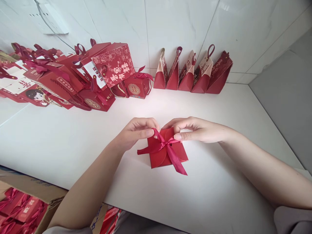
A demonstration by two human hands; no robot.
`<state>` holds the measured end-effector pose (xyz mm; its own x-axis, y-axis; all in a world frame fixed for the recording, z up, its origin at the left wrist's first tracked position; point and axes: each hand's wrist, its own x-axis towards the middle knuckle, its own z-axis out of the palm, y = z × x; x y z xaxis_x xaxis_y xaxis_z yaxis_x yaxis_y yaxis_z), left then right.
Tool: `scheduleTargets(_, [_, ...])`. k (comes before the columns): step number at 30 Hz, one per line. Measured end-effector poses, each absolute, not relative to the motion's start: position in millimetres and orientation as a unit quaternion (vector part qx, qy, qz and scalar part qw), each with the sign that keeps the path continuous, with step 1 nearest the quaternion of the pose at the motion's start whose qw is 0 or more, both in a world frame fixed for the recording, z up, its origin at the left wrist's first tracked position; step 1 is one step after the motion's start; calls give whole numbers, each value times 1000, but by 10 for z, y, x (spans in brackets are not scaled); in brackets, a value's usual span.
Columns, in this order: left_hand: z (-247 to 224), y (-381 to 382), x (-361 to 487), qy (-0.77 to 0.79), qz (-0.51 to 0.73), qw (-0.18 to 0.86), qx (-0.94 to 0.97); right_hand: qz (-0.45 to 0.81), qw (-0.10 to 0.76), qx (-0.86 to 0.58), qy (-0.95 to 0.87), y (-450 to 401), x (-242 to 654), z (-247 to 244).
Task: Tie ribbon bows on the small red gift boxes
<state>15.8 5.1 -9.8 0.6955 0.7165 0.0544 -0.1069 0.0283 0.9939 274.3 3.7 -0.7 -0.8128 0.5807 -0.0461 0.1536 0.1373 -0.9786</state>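
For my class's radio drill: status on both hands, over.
Left hand, right hand pinching ribbon. Red box beneath, on white table. Upright packages behind, apart from hands.

There are two hands (139,131), one bow-tied box (157,160) between them, five handled boxes (187,79) in a row and one wall plate (50,23).
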Motion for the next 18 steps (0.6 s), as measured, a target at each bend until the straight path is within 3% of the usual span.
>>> scheduleTargets(11, [-95,20,210,338,317,665,585,607,171,-266,-729,33,2743,-15])
scheduleTargets(18, [-50,25,159,312,299,679,594,605,171,-257,-734,36,2752,-9])
